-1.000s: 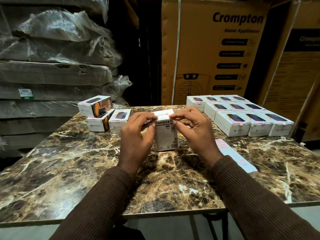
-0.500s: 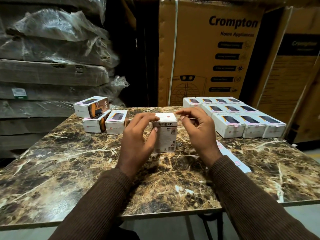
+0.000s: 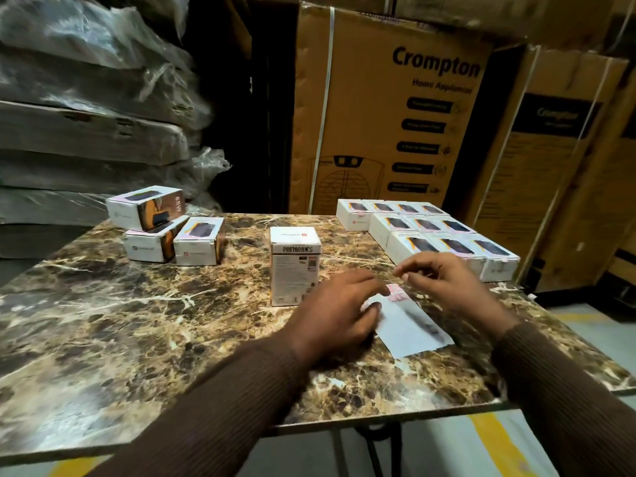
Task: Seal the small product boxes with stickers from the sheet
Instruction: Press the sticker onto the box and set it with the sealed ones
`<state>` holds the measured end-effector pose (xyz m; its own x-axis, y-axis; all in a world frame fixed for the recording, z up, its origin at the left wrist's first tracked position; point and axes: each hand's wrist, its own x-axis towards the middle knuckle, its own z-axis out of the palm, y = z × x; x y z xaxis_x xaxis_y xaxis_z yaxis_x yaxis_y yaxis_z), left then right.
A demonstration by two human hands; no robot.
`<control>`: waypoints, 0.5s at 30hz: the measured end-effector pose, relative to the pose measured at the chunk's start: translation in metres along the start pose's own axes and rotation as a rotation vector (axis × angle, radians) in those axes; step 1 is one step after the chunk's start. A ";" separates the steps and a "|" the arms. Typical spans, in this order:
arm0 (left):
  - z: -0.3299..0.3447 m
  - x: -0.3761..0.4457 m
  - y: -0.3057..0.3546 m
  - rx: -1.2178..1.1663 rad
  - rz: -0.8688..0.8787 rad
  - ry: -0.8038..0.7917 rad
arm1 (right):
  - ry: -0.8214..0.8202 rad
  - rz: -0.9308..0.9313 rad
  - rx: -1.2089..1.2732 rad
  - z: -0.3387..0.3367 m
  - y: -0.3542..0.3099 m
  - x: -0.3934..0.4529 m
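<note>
Sticker sheet [image 3: 411,327]: thin, light, floppy paper lying flat on the bench [image 3: 137,321] between the hands; likely to slide on the polished top, so pin it down and peel at a sticker's edge; long axis runs from beside the left hand away towards the near right
Pink stickers [image 3: 395,293]: at the sheet's far end, under the right fingertips
Upright box [image 3: 295,266]: light, stiff card; stands on end just beyond the left hand, long axis vertical
Left hand [image 3: 339,313]: fingers pressing the sheet's edge
Right hand [image 3: 447,287]: fingers bunched over the stickers; cannot tell if one is pinched
</note>
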<state>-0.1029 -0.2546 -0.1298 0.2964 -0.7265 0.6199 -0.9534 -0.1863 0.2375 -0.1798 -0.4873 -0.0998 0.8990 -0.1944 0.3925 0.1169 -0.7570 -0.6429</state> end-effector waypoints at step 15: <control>0.033 0.015 0.001 -0.096 -0.306 -0.161 | -0.084 -0.086 -0.422 0.027 0.018 0.003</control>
<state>-0.1017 -0.2873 -0.1444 0.5476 -0.7429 0.3851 -0.8097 -0.3543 0.4678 -0.1638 -0.4848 -0.1280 0.9269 -0.0813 0.3665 0.0258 -0.9601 -0.2783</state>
